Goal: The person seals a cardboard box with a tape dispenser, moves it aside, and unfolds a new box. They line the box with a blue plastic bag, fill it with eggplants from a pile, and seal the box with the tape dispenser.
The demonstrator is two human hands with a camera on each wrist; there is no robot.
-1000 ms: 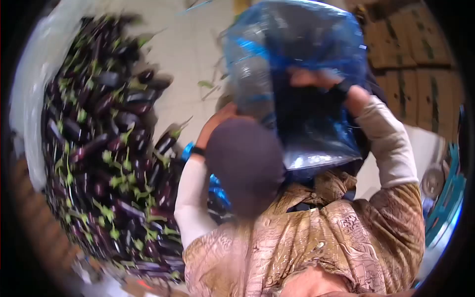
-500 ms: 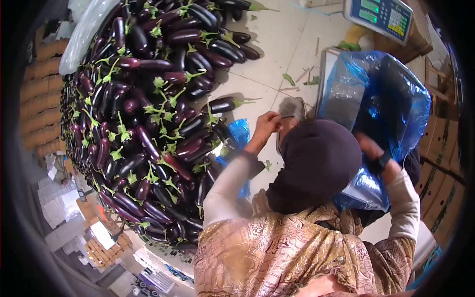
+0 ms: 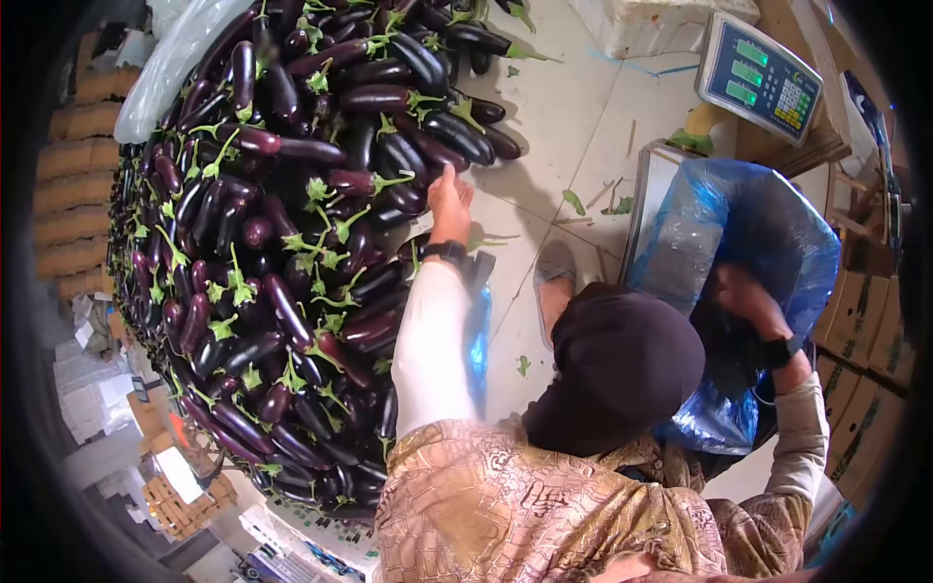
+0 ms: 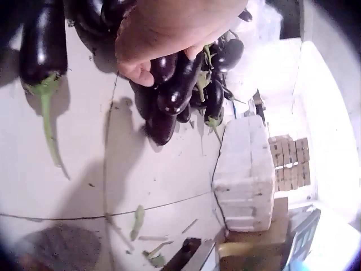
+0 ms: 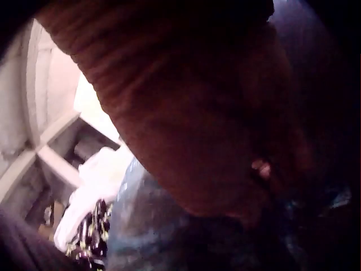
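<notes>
Left hand stretched forward, fingers extended; right hand bent inward.

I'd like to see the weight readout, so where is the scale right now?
In the head view the scale sits at the upper right, on the floor just beyond the blue bag, with a white foam box to its left.

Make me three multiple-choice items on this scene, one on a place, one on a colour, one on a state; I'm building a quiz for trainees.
1. Where does the left hand reach?
A. the aubergine pile
B. the scale
C. a carton

2. What colour is the plastic bag?
A. red
B. blue
C. yellow

3. What is the right hand doing?
A. hanging free
B. resting on the floor
C. on the bag's dark opening

Answers:
1 A, the fingers touch aubergines at the pile's edge.
2 B, the film is clear blue.
3 C, it sits at the bag's mouth; its grip is unclear.
</notes>
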